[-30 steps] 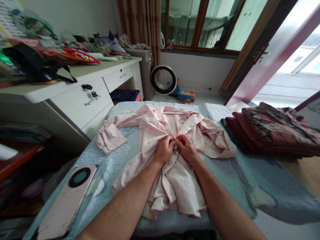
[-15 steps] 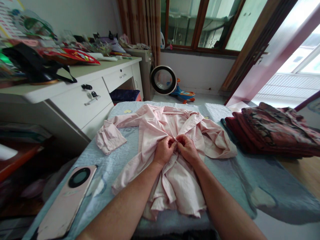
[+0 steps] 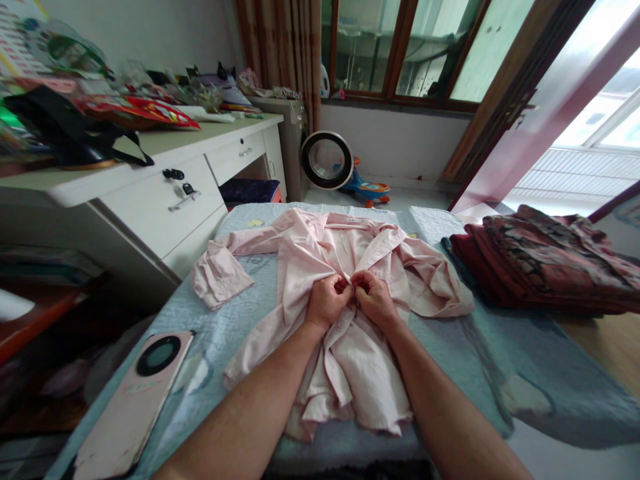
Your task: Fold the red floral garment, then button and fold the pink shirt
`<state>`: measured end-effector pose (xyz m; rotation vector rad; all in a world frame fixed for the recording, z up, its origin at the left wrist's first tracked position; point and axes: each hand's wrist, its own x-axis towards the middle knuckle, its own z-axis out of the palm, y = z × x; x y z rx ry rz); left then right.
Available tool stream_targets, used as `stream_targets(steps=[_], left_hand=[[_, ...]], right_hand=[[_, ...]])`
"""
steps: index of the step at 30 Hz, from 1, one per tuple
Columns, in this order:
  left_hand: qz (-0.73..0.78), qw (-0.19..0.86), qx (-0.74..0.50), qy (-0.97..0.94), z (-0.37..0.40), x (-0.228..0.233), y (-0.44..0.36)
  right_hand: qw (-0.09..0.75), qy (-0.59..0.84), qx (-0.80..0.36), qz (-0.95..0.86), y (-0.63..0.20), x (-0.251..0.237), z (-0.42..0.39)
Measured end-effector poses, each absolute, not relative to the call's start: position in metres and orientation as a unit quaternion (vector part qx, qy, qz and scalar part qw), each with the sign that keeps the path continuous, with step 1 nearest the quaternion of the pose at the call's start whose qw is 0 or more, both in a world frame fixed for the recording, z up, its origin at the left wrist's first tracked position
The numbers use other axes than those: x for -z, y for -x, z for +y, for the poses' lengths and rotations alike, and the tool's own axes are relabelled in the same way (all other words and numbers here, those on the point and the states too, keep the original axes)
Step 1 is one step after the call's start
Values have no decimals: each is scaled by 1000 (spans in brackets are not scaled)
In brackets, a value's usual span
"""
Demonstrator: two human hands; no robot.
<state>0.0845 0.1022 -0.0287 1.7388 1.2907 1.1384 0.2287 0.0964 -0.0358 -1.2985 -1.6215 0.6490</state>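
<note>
A pale pink button-up shirt (image 3: pixel 300 273) lies spread face up in front of me, collar at the far side and sleeves out to both sides. My left hand (image 3: pixel 329 300) pinches one front edge of it near the middle. Close beside it, my right hand (image 3: pixel 374 299) pinches the opposite front edge, the fingertips of both hands almost meeting. Whatever button or buttonhole sits between the fingers is hidden. Below the hands the shirt front hangs in loose folds, with a small button showing on the left front.
A light blue quilted cloth (image 3: pixel 450 373) covers the table under the shirt. At the left lies a pink phone (image 3: pixel 133 400). Folded dark red patterned fabric (image 3: pixel 555 260) is stacked at the right. Beyond are a cluttered white desk (image 3: pixel 165 193) and an open round washer door (image 3: pixel 327 160).
Both hands stay at the same spot on the shirt front, with only slight finger movement. The shirt and everything around it look unchanged.
</note>
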Motion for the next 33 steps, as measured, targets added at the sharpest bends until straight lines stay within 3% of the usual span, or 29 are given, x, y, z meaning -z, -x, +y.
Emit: stream_targets(steps=[13,33], left_hand=[[521,333,-428,-659,102,23,-88],[548,216,-354,-726,98,24,-88]], right_hand=[[464,562,-164,-664,-228,35,96],[384,618,35,-685,-241,35,102]])
